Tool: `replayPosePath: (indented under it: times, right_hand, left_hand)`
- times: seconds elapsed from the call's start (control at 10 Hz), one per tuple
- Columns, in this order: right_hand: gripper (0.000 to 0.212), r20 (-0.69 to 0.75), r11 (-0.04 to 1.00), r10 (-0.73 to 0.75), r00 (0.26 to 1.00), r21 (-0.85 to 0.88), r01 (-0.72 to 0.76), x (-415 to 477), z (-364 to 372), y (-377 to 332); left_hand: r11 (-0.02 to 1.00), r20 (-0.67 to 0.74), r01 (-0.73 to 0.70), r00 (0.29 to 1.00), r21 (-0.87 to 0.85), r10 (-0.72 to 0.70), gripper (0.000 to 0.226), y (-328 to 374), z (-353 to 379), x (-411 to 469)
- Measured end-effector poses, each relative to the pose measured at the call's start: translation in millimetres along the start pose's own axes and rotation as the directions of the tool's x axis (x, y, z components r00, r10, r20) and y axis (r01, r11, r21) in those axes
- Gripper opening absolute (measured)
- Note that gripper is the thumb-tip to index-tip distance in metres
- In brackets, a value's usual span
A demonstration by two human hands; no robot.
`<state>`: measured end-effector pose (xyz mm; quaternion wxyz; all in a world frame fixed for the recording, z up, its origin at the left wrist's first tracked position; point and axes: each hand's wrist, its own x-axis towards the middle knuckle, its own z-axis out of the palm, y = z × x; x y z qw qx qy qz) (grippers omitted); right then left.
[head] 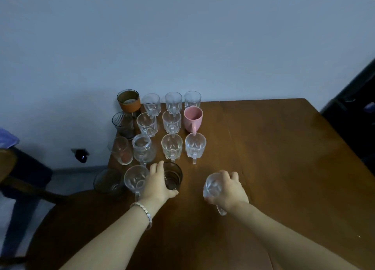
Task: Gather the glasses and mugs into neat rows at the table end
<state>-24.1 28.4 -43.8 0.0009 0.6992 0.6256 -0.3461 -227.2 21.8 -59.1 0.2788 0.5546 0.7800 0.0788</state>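
Several clear glasses and glass mugs stand in rows at the far left end of the wooden table (pixel 274 148). A pink mug (pixel 193 118) sits in the second row, and an orange-banded glass (pixel 128 101) at the back corner. My left hand (pixel 157 183) grips a dark smoked glass (pixel 173 176) at the near row, beside a clear handled mug (pixel 135 179). To the right, my right hand (pixel 227 189) holds a clear glass mug (pixel 213 187) just above or on the table, its handle sticking out under my wrist.
Two dark tumblers (pixel 122 124) (pixel 107 181) stand along the table's left edge. A wooden chair (pixel 12 174) is left of the table. A pale wall rises behind the rows. Dark furniture (pixel 353 111) stands at the right.
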Motion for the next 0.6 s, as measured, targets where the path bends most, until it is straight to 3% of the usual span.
replayPosePath:
  times: [0.3,0.5,0.6]
  right_hand:
    - [0.085,0.030,0.995,-0.040,0.999,-0.087,0.043,43.1,16.8,-42.4]
    - [0.098,0.065,0.995,-0.024,0.998,0.101,0.017,29.2,11.6,-18.0]
    - [0.073,0.118,1.000,0.002,0.993,-0.004,-0.002,14.0,-3.7,2.1]
  left_hand:
    - [1.000,-0.013,-0.014,1.000,0.023,0.014,0.104,-4.0,9.5,7.1]
    - [0.999,0.009,-0.007,1.000,0.032,0.006,0.105,5.2,9.2,8.4]
    - [0.992,0.032,-0.012,0.999,0.128,0.008,0.107,18.5,1.2,0.6]
